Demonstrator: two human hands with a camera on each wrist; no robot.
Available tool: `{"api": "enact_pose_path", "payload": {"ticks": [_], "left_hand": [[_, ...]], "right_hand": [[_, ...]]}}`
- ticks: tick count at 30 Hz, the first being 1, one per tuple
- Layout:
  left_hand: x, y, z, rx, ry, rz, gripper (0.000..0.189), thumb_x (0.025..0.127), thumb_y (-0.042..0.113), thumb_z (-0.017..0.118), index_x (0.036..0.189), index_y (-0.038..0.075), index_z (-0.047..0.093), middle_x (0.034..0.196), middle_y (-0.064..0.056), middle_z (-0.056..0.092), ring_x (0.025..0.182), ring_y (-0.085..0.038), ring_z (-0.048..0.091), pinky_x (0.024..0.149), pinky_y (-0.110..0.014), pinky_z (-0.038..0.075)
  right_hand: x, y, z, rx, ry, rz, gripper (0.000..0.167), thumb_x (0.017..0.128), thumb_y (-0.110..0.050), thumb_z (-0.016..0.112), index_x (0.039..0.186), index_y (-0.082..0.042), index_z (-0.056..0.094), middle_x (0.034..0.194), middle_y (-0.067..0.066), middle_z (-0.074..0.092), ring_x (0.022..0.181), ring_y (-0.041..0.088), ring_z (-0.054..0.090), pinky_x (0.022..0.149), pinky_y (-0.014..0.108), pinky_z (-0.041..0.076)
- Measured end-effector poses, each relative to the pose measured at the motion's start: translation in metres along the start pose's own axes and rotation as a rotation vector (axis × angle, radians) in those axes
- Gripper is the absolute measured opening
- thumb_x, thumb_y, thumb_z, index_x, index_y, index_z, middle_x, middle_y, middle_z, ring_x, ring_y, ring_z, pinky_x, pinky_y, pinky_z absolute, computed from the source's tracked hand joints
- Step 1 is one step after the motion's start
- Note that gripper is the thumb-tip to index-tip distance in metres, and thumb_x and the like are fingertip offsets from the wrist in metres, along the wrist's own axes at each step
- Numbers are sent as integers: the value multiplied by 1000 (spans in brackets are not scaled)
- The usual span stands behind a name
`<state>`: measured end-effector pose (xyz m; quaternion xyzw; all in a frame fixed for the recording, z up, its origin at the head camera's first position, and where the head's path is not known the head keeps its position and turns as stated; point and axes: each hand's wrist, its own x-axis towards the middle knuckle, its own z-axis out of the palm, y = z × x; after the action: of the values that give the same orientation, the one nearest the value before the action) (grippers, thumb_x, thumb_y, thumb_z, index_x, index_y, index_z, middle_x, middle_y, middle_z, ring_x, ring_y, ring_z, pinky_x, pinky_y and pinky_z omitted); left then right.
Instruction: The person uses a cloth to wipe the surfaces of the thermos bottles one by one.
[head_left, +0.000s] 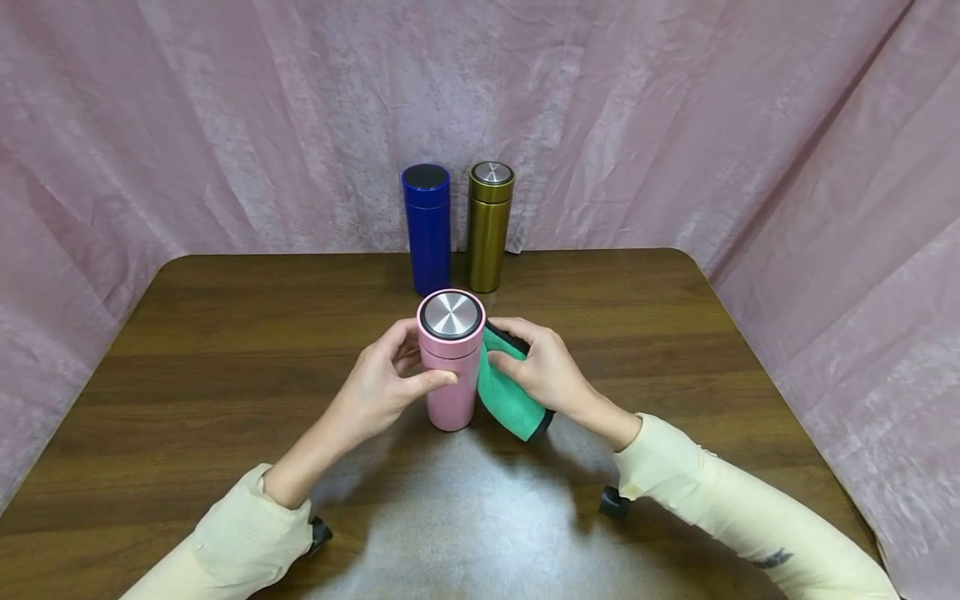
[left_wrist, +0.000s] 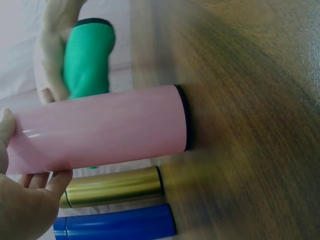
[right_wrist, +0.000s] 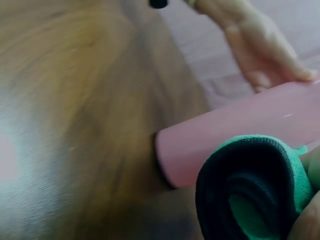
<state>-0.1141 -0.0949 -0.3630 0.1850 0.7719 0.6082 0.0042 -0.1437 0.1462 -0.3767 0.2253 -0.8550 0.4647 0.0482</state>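
Note:
A pink thermos bottle (head_left: 452, 392) with a silver disc on its lid is upright in front of me. My left hand (head_left: 382, 383) grips it from the left, thumb across the front and fingers round the back; the left wrist view shows its dark base (left_wrist: 184, 117) close to the wood. In my right hand (head_left: 543, 367) is a folded green cloth (head_left: 510, 396) with black edging, pinched between thumb and fingers and held against the bottle's right side. The cloth's rolled black edge (right_wrist: 202, 200) faces the right wrist camera and hides part of the bottle.
Behind the pink bottle, a blue thermos bottle (head_left: 430, 242) and a gold one (head_left: 489, 237) stand side by side near the far edge of the wooden table (head_left: 225, 333). Pink curtains (head_left: 300, 125) hang behind the table and along its right side.

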Motion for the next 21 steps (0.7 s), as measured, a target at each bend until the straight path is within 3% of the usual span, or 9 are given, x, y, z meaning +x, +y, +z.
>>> {"api": "enact_pose_path", "payload": {"ticks": [6, 12, 16, 21], "left_hand": [[-1, -1, 0, 6, -4, 2, 65, 82, -2, 86, 139, -6, 53, 127, -21, 66, 119, -31, 64, 101, -30, 54], [0, -1, 1, 15, -4, 6, 67, 82, -1, 86, 139, -5, 53, 127, -20, 66, 119, -30, 64, 101, -30, 54], [0, -1, 0, 10, 0, 9, 66, 81, -1, 87, 139, -5, 53, 126, -21, 66, 119, -30, 64, 101, -30, 54], [1, -2, -1, 10, -7, 11, 65, 82, 0, 86, 139, -4, 54, 127, -20, 66, 119, -30, 64, 102, -31, 53]], "right_hand": [[-6, 17, 17, -71, -68, 23, 42, 88, 1, 76, 129, 1, 69, 126, 15, 71, 116, 30, 66, 99, 48, 53], [-11, 32, 30, -152, -132, 49, 42, 88, 2, 74, 130, 0, 69, 126, 14, 70, 117, 28, 66, 100, 46, 52], [-10, 31, 29, -172, -168, 56, 44, 88, 0, 75, 132, 1, 67, 128, 16, 69, 120, 30, 64, 103, 48, 51], [-7, 23, 14, -130, -188, 138, 45, 90, -4, 78, 133, -1, 67, 131, 17, 68, 124, 32, 62, 106, 49, 49]]}}
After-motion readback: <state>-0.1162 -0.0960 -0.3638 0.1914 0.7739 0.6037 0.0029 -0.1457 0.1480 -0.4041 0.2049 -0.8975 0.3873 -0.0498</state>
